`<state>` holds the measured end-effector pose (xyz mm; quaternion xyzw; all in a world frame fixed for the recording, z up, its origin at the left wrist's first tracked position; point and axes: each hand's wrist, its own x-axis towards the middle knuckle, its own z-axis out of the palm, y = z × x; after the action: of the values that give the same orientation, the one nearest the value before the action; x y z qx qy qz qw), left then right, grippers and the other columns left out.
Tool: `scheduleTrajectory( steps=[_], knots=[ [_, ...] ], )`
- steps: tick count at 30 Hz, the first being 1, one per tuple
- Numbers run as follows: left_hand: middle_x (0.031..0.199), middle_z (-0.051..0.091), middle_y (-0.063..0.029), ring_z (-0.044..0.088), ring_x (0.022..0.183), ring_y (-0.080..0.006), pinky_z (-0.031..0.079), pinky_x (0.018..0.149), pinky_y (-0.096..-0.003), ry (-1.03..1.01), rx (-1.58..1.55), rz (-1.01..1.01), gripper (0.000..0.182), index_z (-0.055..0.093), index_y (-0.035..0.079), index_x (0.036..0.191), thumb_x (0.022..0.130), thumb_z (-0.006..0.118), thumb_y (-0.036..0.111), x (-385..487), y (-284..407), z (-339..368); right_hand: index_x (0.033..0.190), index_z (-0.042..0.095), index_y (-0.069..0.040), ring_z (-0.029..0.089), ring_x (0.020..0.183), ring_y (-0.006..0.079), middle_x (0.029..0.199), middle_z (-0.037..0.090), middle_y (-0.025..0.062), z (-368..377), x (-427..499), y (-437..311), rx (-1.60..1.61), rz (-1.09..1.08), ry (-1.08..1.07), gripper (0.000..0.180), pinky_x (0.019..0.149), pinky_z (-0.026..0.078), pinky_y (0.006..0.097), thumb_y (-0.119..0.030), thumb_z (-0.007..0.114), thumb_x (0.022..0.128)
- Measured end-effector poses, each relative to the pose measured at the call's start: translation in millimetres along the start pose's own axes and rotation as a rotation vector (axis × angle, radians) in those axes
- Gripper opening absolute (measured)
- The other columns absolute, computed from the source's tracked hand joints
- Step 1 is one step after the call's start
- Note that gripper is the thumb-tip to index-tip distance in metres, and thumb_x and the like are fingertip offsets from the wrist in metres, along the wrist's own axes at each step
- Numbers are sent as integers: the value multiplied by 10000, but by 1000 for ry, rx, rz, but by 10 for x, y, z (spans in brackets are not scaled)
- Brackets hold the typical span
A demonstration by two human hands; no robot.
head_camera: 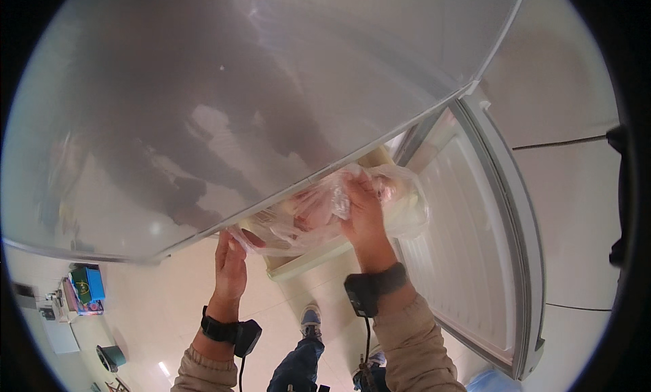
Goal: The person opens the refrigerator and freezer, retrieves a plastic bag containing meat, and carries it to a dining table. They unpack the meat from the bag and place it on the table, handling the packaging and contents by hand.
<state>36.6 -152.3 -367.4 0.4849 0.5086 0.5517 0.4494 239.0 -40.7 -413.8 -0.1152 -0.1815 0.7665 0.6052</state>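
Observation:
A clear plastic bag (305, 224) with pinkish contents, which look like raw meat, lies over a pale freezer drawer (310, 262) that is pulled out below the refrigerator's upper door (285, 87). My right hand (363, 209) grips bunched plastic of the bag near its middle. At the bag's left end, my left hand (231, 262) pinches its edge between thumb and fingers. The door's lower edge hides the back of the drawer and part of the bag. Each wrist wears a black strap with a small box and a cable.
The lower refrigerator door (463, 229) stands open on the right, close to my right forearm. Tiled floor and my shoes (311, 318) show below. At the far left are a blue box (95, 283) and a dark green bin (112, 357). A blue item (491, 381) lies beneath the door.

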Motion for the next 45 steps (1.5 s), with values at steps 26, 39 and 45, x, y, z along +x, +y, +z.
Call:
scheduleTrajectory(
  steps=[26, 39, 45],
  knots=[
    [1372, 283, -243, 297, 1251, -384, 268, 1032, -395, -439, 864, 49, 975, 131, -21, 1383, 677, 744, 256, 485, -574, 806, 1014, 544, -72, 610, 865, 241, 1013, 602, 111, 611, -2797, -1280, -46, -7, 680, 161, 741, 507, 339, -91, 490, 864],
    [1187, 534, -143, 486, 1098, -295, 382, 908, -385, -630, 983, -231, 483, 513, 74, 1185, 856, 493, 426, 757, -602, 1205, 1014, 573, -5, 581, 941, 185, 1008, 612, 95, 231, -3135, -1337, 44, 11, 620, 198, 862, 446, 311, 16, 447, 863],
    [1367, 381, -22, 360, 1247, -249, 339, 955, -429, -1150, 1238, 1070, 500, 436, 231, 1276, 800, 565, 314, 266, -91, 1940, 975, 553, -51, 575, 715, 130, 872, 609, 54, 229, -2999, -1290, 3, 34, 719, 213, 613, 456, 235, 26, 442, 811]
  ],
)
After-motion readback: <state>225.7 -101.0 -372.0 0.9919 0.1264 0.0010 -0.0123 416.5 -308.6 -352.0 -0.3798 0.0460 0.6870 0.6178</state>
